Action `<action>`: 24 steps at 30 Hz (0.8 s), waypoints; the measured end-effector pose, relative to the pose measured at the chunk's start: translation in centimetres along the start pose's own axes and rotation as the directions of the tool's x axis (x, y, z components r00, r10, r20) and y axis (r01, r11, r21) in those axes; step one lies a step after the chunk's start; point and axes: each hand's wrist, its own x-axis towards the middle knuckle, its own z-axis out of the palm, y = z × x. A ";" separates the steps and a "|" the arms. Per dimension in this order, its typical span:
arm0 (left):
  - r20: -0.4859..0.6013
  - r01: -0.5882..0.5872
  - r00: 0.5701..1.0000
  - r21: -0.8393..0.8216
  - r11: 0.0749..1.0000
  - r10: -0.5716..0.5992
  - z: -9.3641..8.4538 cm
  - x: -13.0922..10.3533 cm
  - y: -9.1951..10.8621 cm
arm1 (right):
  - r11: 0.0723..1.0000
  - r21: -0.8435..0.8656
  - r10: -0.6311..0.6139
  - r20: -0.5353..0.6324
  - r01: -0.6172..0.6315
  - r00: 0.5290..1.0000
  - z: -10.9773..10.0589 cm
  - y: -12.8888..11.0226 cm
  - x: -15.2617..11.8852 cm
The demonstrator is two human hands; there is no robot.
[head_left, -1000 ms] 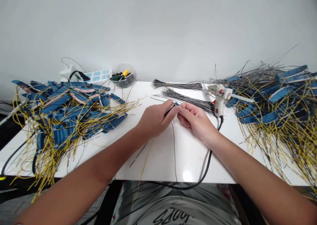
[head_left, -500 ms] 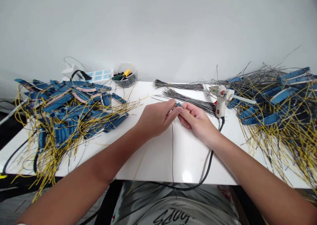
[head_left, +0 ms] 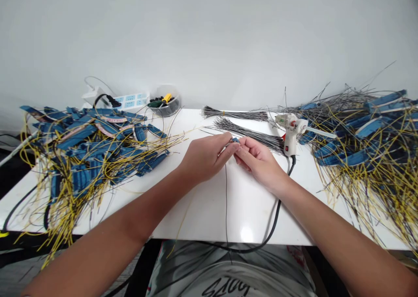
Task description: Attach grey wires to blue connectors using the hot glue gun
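Observation:
My left hand (head_left: 209, 154) is closed, thumb and fingers pinching a small blue piece (head_left: 235, 140) that is mostly hidden in the grip. Close against it, my right hand (head_left: 256, 157) has its thumb and fingertips pressed together at the same piece. A thin black wire (head_left: 226, 201) hangs from between the hands, down past the table's front edge. Below my left wrist a thin yellow wire (head_left: 184, 216) runs down towards my lap. What exactly the right fingertips grip is too small to make out.
Blue pieces with yellow and black wires are heaped at left (head_left: 85, 170) and right (head_left: 369, 127). A glue gun (head_left: 290, 129) with its cord, two black wire bundles (head_left: 251, 131), a plastic tub (head_left: 171, 107) and a power strip (head_left: 132, 100) stand behind.
Both hands keep their hold at nearly the same spot. The fingers have shifted only slightly around the blue piece, and the whole view has moved a little.

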 end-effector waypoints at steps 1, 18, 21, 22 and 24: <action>0.000 0.002 1.000 0.000 1.000 -0.002 0.0 0.0 0.0 | 1.000 -0.006 -0.001 0.001 0.001 1.000 0.0 0.0 0.0; 0.017 0.010 1.000 -0.049 0.999 -0.009 -0.1 0.0 -0.1 | 0.998 -0.062 -0.035 -0.012 0.034 0.999 0.0 -0.2 -0.3; 0.046 0.094 0.995 -0.122 0.988 -0.089 0.1 0.0 -0.2 | 0.996 -0.082 -0.033 -0.031 0.031 0.999 -0.1 -0.1 -0.3; 0.062 0.131 0.991 -0.156 0.979 -0.122 0.3 0.0 -0.3 | 0.996 -0.083 -0.031 -0.040 0.027 0.999 -0.1 0.0 -0.3; 0.103 0.199 0.978 -0.244 0.949 -0.179 0.6 0.1 -0.5 | 0.996 -0.086 -0.014 -0.057 0.009 0.998 -0.2 0.2 -0.1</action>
